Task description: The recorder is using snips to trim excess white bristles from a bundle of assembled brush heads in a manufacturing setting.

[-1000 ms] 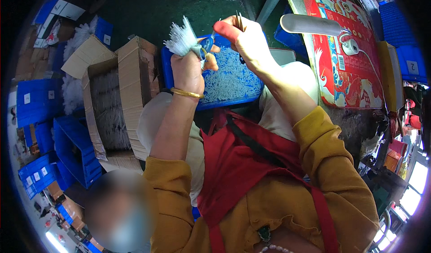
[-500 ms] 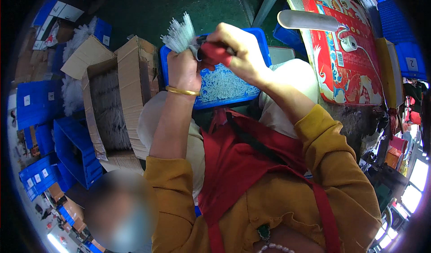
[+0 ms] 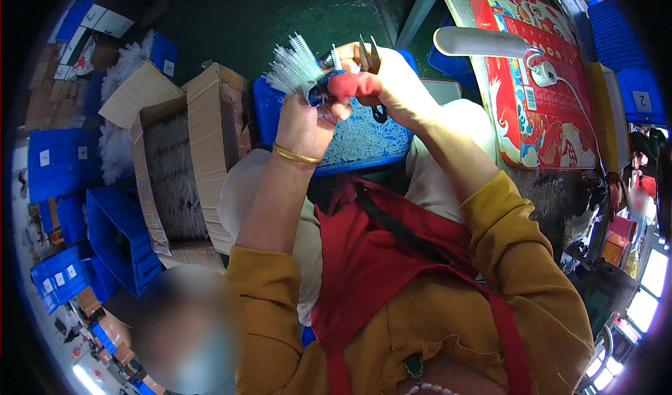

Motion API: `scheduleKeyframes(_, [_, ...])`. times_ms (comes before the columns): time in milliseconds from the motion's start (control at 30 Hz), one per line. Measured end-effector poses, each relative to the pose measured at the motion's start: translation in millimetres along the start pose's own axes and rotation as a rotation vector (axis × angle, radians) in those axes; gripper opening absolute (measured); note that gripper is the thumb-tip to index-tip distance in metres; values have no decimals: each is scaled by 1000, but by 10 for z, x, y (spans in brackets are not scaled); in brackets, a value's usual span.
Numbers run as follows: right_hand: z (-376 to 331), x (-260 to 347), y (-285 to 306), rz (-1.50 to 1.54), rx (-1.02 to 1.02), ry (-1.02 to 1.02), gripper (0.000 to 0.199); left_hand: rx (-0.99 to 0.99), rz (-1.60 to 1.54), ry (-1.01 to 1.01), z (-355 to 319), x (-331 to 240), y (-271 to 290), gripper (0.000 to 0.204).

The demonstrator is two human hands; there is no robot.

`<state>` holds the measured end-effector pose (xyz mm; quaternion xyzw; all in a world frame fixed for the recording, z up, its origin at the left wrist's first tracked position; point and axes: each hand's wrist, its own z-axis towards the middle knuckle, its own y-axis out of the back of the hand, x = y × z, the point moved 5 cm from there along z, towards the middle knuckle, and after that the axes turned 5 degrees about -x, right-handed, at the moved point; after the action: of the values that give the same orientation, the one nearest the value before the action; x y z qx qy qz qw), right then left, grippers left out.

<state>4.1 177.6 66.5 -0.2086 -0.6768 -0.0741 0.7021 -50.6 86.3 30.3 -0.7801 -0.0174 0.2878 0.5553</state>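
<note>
My left hand [image 3: 302, 127] is closed round a bundle of white bristly plastic strips [image 3: 294, 66], fanned out above the fist. My right hand [image 3: 393, 85] meets it at the bundle's base, with a red cover on one of its fingers. Tucked in that right hand is a pair of scissors [image 3: 371, 57], dark blades pointing up and a black handle loop showing below. The right fingertips seem to touch a single strip beside the bundle; the exact grip is partly hidden. Under both hands lies a blue tray [image 3: 262, 115] of small whitish plastic pieces [image 3: 367, 136].
To the left stands an open cardboard box [image 3: 210, 139] full of pale strips, with blue bins [image 3: 115, 234] beyond. A lamp [image 3: 483, 41] reaches over a red patterned box [image 3: 553, 101] at right. Another person [image 3: 185, 332], blurred, is at lower left.
Both hands have lowered slightly and the left has shifted right. My right hand has turned, so the scissor blades now show pointing up. The bristly bundle has tilted and spread.
</note>
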Motion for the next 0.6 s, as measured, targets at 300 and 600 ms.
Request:
scheduleKeyframes(300, [-20, -101, -55, 343, -219, -237, 12, 25, 25, 45, -42, 10, -15, 14])
scheduleKeyframes(600, [4, -168, -28, 349, -65, -186, 9, -246, 336, -135, -81, -59, -44, 12])
